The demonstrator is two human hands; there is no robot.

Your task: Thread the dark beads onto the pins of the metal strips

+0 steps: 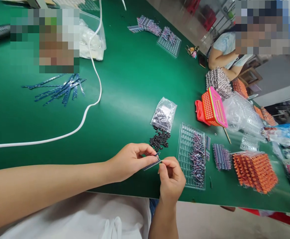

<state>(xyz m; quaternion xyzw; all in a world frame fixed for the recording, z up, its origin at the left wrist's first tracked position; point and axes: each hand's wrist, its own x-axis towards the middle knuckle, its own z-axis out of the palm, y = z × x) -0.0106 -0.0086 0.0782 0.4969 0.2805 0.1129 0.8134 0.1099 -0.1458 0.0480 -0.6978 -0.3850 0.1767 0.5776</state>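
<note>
Showing fine two-handed work at the near edge of the green table (pixel 125 116), the view centres on a pinch-to-pinch hold. The left hand (pixel 129 162) appears to grasp a slender dark piece (pixel 157 154) between thumb and fingers; the grip of the right hand (pixel 172 181) is closed, thumb against forefinger, on a tiny dark part (pixel 161 162) too small to identify. Both pieces lie just in front of the loose black beads (pixel 159 139), which spread from the mouth of a clear plastic bag (pixel 164 114). A small patterned strip (pixel 151 165) shows beneath the left thumb; whether it is held or rests on the table cannot be told. To the right, a clear compartmented tray (pixel 185 156) carries a dense row of slender dark-and-pink pieces (pixel 198 157). Good practice, as judged here, calls for a steady left hand as the fixed support, with small adjustments left to the right fingertips; a light pinch near the end of each piece leaves the meeting point visible. Excess pressure could bend the slender piece or flick the tiny part away among the beads, where it would be hard to find.
</note>
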